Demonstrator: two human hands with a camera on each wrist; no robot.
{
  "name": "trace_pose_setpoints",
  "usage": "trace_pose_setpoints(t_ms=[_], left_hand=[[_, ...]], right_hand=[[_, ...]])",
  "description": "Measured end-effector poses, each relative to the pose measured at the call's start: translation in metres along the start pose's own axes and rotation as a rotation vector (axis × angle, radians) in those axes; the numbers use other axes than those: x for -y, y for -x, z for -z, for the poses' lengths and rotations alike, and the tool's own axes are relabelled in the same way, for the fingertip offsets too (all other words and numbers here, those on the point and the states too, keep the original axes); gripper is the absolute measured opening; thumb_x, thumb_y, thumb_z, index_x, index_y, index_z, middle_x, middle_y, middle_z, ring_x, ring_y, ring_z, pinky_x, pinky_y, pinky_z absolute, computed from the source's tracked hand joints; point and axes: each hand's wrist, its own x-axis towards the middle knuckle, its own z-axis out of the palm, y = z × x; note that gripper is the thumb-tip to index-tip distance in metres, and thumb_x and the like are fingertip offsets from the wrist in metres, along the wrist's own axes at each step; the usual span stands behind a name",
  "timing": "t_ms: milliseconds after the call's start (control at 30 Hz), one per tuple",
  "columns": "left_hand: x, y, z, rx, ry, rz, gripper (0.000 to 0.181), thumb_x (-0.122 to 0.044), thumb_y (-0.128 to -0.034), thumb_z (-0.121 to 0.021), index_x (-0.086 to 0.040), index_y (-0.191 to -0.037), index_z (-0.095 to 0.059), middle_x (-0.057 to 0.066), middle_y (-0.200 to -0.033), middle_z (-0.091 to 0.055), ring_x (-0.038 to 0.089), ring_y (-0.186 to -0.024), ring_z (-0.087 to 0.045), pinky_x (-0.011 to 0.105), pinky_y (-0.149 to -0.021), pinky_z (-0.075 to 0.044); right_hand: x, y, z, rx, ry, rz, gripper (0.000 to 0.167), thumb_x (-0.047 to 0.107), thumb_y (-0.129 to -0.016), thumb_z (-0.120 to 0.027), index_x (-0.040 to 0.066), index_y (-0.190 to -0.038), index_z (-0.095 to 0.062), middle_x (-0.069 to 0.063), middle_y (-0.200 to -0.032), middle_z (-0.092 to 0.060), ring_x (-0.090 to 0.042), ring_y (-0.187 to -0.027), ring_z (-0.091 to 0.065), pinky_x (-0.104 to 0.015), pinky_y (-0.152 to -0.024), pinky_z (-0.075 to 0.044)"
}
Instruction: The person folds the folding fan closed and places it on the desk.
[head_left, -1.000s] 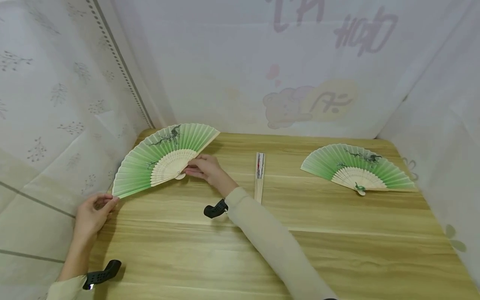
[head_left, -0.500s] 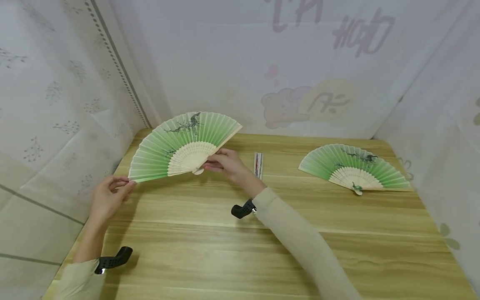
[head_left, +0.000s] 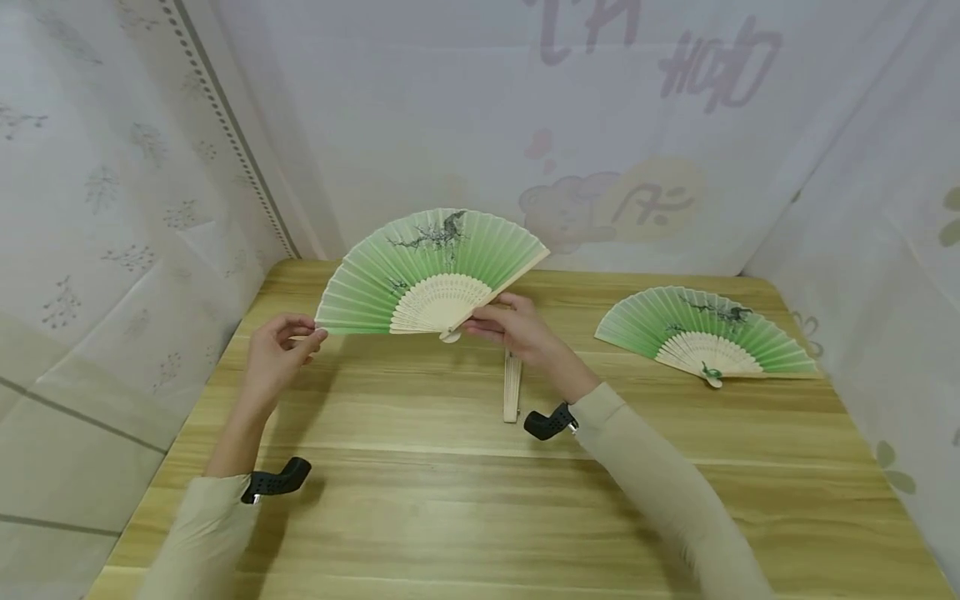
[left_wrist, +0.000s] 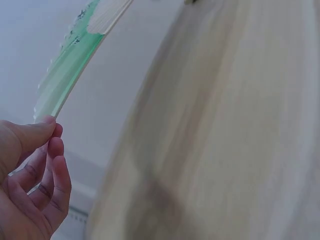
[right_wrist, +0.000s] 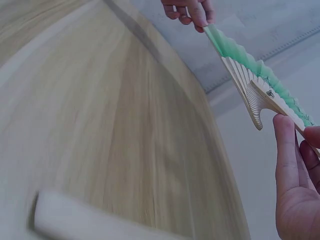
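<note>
Spread wide above the table, a green folding fan (head_left: 435, 267) with a dark branch print is held between both hands. My left hand (head_left: 277, 354) pinches its left corner between thumb and fingers; the left wrist view shows that pinch on the fan's end (left_wrist: 55, 102). Near the pivot, my right hand (head_left: 528, 333) grips the right outer rib. From the right wrist view the fan (right_wrist: 250, 80) appears nearly edge-on. Below my right hand lies a closed folding fan (head_left: 512, 392), its upper part hidden behind the hand and the held fan.
A second open green fan (head_left: 708, 337), with a green tie at its pivot, lies on the right of the wooden table (head_left: 420, 508). Pale printed curtains (head_left: 420, 108) hang close behind the table and at its sides.
Both hands have raised the open fan off the left of the table and carried it right, toward the middle. It now covers part of the closed fan. The fan on the right stays put.
</note>
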Motion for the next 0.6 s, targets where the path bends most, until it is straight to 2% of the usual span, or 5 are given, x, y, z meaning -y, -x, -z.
trace_pose_setpoints(t_ms=[133,400,600], left_hand=[[-0.012,-0.012,-0.015,0.028,0.01,-0.003,0.031,-0.014,-0.0973,-0.072,0.006,-0.116,-0.06,0.002,-0.096,-0.068,0.011,-0.076,-0.066,0.022,-0.067,-0.057],[-0.034,-0.031,-0.042,0.079,0.038,-0.076,0.03,-0.01,-0.0972,-0.072,0.007,-0.118,-0.061,0.019,-0.102,-0.066,0.007,-0.074,-0.064,0.021,-0.065,-0.055],[-0.042,-0.041,-0.067,0.111,0.115,-0.092,0.029,-0.009,-0.097,-0.072,0.009,-0.117,-0.061,0.022,-0.102,-0.066,0.009,-0.074,-0.065,0.023,-0.065,-0.056]], right_hand=[[0.008,0.012,0.016,-0.028,0.005,0.022,0.02,-0.01,-0.101,-0.053,-0.011,-0.121,-0.056,-0.023,-0.103,-0.07,-0.027,-0.093,-0.073,-0.04,-0.093,-0.054],[0.01,0.034,0.046,-0.067,-0.016,0.07,0.024,-0.013,-0.1,-0.052,-0.011,-0.124,-0.055,-0.023,-0.103,-0.071,-0.028,-0.093,-0.073,-0.04,-0.093,-0.054],[0.008,0.052,0.07,-0.073,-0.024,0.107,0.02,-0.014,-0.1,-0.052,-0.011,-0.119,-0.059,-0.023,-0.104,-0.071,-0.032,-0.1,-0.071,-0.047,-0.102,-0.043]])
